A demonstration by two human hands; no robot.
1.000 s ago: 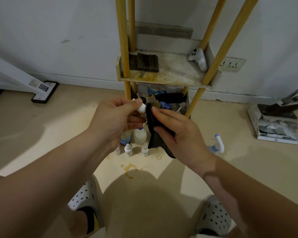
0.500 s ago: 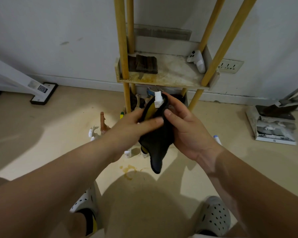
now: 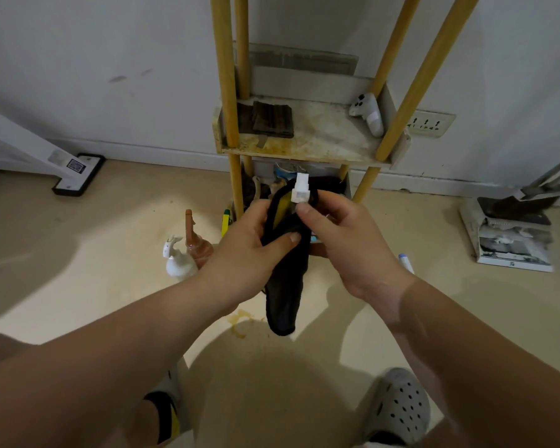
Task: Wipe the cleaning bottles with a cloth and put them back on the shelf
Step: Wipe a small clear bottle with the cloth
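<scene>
In hand: yellow bottle (image 3: 299,190), centre frame, wrapped in cloth (image 3: 285,295).
Left hand (image 3: 249,250): grips cloth.
Right hand (image 3: 343,244): pinches bottle below cap.
Pending: spray bottle (image 3: 178,265), brown bottle (image 3: 196,244) on floor, 9 o'clock; shelf (image 3: 320,143), 12 o'clock, awaits them.

A yellow spray bottle (image 3: 285,205), white nozzle up, is held before the shelf (image 3: 320,137), wrapped in a black cloth (image 3: 285,286) whose tail hangs down. A white spray bottle (image 3: 178,263) and a brown bottle (image 3: 196,244) stand left of the shelf.
</scene>
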